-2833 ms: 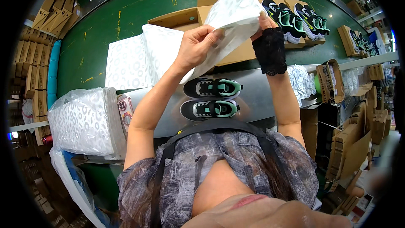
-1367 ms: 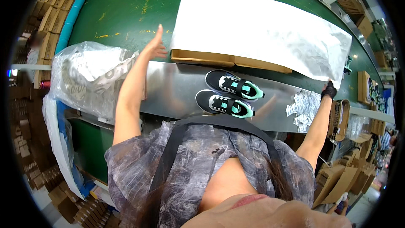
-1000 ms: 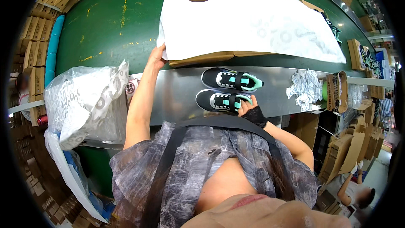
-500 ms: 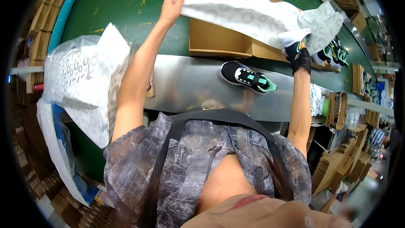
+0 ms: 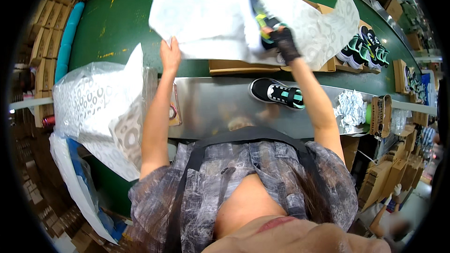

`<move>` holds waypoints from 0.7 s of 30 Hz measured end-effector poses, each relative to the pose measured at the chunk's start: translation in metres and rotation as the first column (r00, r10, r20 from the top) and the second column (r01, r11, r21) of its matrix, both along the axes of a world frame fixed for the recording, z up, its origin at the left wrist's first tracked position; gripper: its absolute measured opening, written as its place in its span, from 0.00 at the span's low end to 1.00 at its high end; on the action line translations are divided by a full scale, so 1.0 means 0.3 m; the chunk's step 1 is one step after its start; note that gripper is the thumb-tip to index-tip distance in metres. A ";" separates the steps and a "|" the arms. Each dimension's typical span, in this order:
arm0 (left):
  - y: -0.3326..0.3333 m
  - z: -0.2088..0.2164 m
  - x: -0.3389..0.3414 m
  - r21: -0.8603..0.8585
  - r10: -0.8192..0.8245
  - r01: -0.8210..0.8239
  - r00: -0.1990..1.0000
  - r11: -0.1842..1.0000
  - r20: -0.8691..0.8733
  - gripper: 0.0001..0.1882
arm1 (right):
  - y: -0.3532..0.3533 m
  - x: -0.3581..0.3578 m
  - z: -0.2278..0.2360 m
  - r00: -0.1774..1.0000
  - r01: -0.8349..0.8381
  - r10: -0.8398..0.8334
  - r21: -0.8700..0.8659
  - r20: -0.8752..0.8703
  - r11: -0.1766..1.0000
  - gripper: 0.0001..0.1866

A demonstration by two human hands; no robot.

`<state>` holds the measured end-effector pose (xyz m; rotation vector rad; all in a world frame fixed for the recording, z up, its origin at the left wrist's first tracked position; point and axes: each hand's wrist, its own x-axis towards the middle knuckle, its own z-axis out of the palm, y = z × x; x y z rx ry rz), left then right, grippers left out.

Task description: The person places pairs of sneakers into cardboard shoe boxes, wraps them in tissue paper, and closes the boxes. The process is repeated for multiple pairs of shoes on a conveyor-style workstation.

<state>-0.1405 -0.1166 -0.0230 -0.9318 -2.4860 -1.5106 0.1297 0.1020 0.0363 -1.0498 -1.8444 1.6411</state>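
The right hand point(image 5: 282, 42), in a black lace glove, has its fingers closed around a black shoe point(image 5: 259, 17) above the patterned white paper point(image 5: 206, 18). Through the blur, this shoe's long axis seems to run away from the body, sole facing left. The left hand point(image 5: 170, 56) pinches the paper's near edge, thumb against fingers, over by the cardboard box point(image 5: 243, 67). The second shoe point(image 5: 276, 93) rests on the steel ledge point(image 5: 211, 107), lying crosswise, toe pointing left.
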 end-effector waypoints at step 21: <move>0.358 -0.017 0.344 -0.834 -0.865 0.387 0.462 0.394 -0.194 0.30 | -0.170 0.505 0.009 0.778 0.617 -0.614 0.340 -0.129 0.710 0.14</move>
